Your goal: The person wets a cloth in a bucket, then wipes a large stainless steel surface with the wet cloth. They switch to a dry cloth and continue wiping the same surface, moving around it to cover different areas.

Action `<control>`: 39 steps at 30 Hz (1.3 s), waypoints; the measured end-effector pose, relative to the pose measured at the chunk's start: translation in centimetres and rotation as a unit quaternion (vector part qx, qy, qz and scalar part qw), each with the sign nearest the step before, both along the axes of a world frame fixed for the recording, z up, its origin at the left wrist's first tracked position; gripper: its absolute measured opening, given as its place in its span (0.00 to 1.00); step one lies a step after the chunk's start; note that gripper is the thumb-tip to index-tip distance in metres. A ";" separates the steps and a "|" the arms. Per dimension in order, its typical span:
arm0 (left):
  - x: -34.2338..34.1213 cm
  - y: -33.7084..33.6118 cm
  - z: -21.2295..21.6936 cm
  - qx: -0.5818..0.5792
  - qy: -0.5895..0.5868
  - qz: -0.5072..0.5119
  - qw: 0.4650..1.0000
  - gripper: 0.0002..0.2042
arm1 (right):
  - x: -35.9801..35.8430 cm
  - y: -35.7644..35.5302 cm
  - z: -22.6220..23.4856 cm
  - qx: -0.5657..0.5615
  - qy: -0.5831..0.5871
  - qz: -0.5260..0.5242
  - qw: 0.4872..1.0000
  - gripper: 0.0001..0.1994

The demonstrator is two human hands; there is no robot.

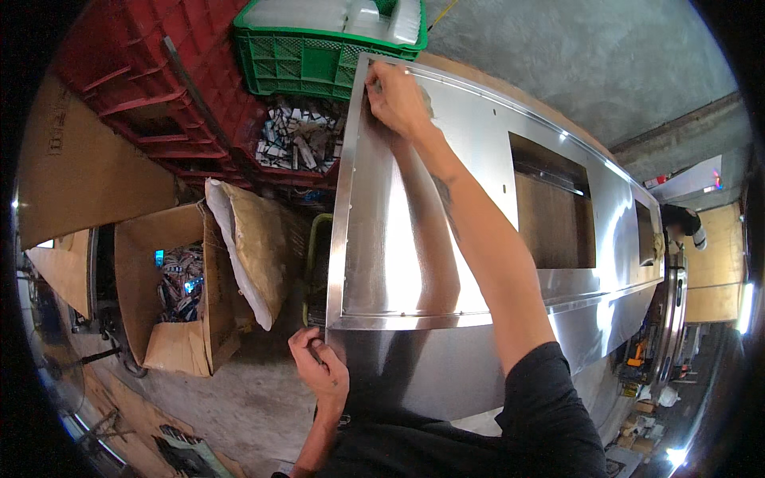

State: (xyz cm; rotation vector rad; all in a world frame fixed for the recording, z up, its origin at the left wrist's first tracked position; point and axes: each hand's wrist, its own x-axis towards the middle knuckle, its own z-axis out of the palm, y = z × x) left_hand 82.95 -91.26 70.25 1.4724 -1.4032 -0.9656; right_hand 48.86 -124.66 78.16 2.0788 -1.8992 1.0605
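Your right hand (396, 97) pinches the far left corner of the stainless steel panel (414, 239); your left hand (317, 362), fingers curled, grips its near left corner. Long axis runs rightward.

Head view, close, looking steeply down over steel panel (414, 239).
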 end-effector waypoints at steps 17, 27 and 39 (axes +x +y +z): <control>0.2 -0.2 0.0 -0.017 -0.013 -0.009 1.000 0.08 | 2.6 8.3 2.2 0.082 0.045 0.018 0.995 0.10; 0.6 0.0 -1.1 -0.006 0.000 -0.012 1.000 0.09 | -2.2 -3.1 -0.8 -0.050 0.023 -0.052 0.997 0.17; 0.3 -0.3 -0.7 -0.005 0.010 -0.008 1.000 0.09 | -4.0 -4.4 -1.3 0.002 0.005 -0.029 1.000 0.13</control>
